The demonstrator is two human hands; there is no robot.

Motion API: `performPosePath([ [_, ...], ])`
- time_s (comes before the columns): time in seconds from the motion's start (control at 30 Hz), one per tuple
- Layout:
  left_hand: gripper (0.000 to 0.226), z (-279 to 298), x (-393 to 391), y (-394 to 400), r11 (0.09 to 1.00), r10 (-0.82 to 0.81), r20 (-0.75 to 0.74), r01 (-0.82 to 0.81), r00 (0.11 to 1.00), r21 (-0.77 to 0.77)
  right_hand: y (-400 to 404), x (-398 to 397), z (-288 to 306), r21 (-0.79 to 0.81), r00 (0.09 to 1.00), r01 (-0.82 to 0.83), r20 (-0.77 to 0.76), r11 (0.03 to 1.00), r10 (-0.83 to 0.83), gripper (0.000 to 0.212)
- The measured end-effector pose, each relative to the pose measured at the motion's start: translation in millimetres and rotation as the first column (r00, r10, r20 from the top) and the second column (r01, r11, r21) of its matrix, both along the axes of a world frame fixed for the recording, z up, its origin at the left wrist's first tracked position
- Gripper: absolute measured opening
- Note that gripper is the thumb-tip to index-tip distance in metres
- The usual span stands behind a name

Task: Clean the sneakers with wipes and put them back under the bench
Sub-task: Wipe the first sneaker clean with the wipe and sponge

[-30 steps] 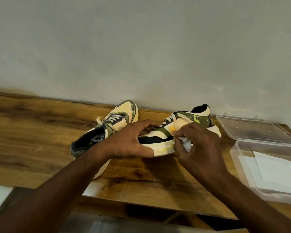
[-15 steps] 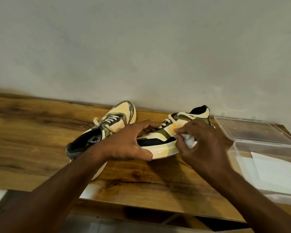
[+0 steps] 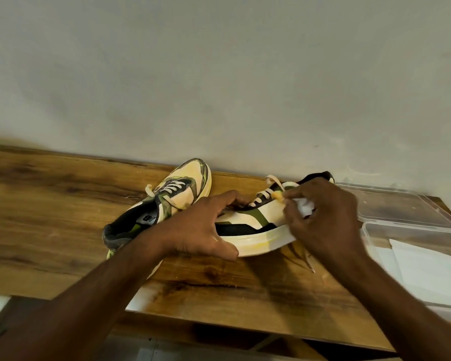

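The only readable mark is a white "NB" logo on the left sneaker's (image 3: 156, 204) tongue.

Sneakers (image 3: 248, 220) cream, olive, black; wipe (image 3: 304, 207) white; bench (image 3: 50, 217) brown woodgrain.
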State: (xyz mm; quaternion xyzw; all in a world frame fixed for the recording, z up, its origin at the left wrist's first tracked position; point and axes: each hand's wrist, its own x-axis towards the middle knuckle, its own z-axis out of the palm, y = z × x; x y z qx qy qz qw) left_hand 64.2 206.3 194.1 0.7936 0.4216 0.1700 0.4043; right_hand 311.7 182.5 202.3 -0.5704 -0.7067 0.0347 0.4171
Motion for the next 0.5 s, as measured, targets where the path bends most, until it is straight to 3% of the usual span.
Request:
performPosePath([
  [0.13,0.095,0.5,2.2,0.0,1.000,-0.003,-0.028,0.004,1.000,0.029,3.5,15.1,2.3,0.023,0.995,0.100,0.003,0.995,-0.100,0.017],
  [0.2,0.094,0.2,3.0,-0.3,0.999,0.002,-0.036,-0.001,0.999,0.048,-6.6,-1.6,-1.3,-0.039,0.999,0.044,0.011,0.998,-0.043,0.020],
  [0.3,0.094,-1.9,2.0,0.0,0.998,0.006,-0.026,-0.005,1.000,0.056,-18.8,-27.1,-6.6,-0.101,0.981,-0.068,0.173,0.993,0.085,0.022],
  [0.37,0.093,-2.8,1.1,0.4,0.998,0.002,-0.022,-0.001,1.000,0.065,-12.7,-18.4,-3.4,-0.088,0.987,-0.069,0.140,0.994,0.081,0.023],
  [0.5,0.094,-3.0,1.0,0.9,0.997,0.011,-0.022,-0.009,1.000,0.074,5.0,21.6,5.0,0.025,0.996,0.085,0.032,0.996,-0.086,0.021],
])
